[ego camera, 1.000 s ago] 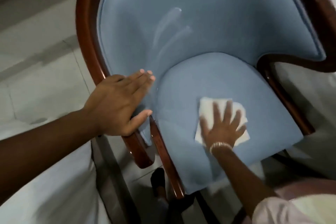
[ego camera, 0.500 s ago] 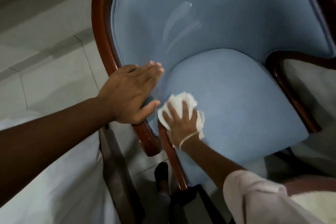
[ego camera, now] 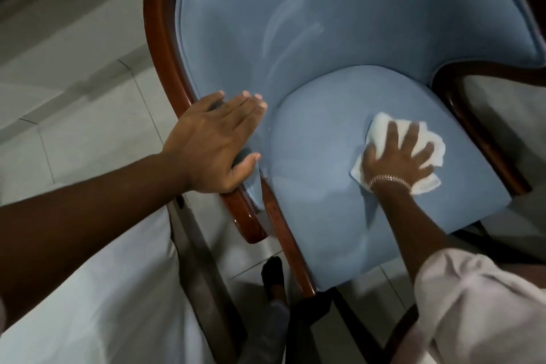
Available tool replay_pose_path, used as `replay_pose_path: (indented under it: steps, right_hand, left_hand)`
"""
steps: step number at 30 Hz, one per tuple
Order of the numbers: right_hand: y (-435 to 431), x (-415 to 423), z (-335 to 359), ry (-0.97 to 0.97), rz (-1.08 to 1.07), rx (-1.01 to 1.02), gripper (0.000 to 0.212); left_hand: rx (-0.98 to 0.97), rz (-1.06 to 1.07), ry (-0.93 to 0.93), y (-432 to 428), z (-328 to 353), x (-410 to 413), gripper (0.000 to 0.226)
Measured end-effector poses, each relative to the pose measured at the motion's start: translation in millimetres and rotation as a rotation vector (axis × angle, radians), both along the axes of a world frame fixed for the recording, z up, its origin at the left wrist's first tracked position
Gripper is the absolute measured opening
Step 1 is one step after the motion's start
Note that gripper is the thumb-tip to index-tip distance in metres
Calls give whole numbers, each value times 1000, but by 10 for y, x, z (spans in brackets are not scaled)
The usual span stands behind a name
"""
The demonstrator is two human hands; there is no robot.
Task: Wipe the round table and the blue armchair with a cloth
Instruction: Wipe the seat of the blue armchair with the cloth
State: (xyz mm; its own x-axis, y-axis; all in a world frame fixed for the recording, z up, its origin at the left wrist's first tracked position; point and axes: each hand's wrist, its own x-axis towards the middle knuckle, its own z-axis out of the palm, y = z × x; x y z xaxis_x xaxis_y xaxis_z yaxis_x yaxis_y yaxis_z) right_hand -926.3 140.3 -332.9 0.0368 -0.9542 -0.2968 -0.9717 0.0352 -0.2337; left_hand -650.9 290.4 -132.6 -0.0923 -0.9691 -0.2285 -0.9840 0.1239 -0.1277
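The blue armchair [ego camera: 325, 38] with a dark red wooden frame fills the upper middle of the head view. A white cloth [ego camera: 381, 130] lies crumpled on the right part of the blue seat cushion. My right hand [ego camera: 399, 156] presses flat on the cloth with fingers spread, a bracelet at its wrist. My left hand [ego camera: 212, 142] rests on the chair's left armrest, fingers together on the blue padding and thumb hooked over the inner edge. Pale streaks mark the backrest. The round table is out of view.
White fabric [ego camera: 88, 289] covers something low at the bottom left, beside the chair's left wooden arm [ego camera: 245, 216]. Pale floor tiles [ego camera: 74, 97] lie to the left. A dark foot [ego camera: 273, 275] stands on the floor under the seat's front edge.
My right hand has slid the cloth across the seat, from the left edge near the armrest to the right side. My left hand has stayed on the armrest.
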Motion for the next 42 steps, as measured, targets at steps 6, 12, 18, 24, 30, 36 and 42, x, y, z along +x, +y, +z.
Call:
replay_pose_path:
  steps: [6,12,18,24,30,36,42]
  right_hand:
    - [817,397,118,90,593,-29,66]
    - [1178,388,484,-294,575,30,52]
    - [750,1524,1005,-1005,-113,211,48]
    - [183,2445,882,-1237,-149,517,69]
    - [27,2685,896,-1276,-489,394,63]
    - [-970,3362,1296,-1134,-664,-363,66]
    - [-1014,2858,604,-1075,-953,-159,62]
  left_hand:
    - [20,21,48,-35,76,-8,79]
    - [-7,-10,63,-1,90,-2,82]
    - [78,-299,50,-884,361,1094,90]
    - [81,-580,-58,-2127,632,2101,89]
    - [42,-689,145,-2255,587,2022,92]
    - [14,-701,194,-2214,503,2050,95]
    - [19,-699,200,-2212,473,2072,94]
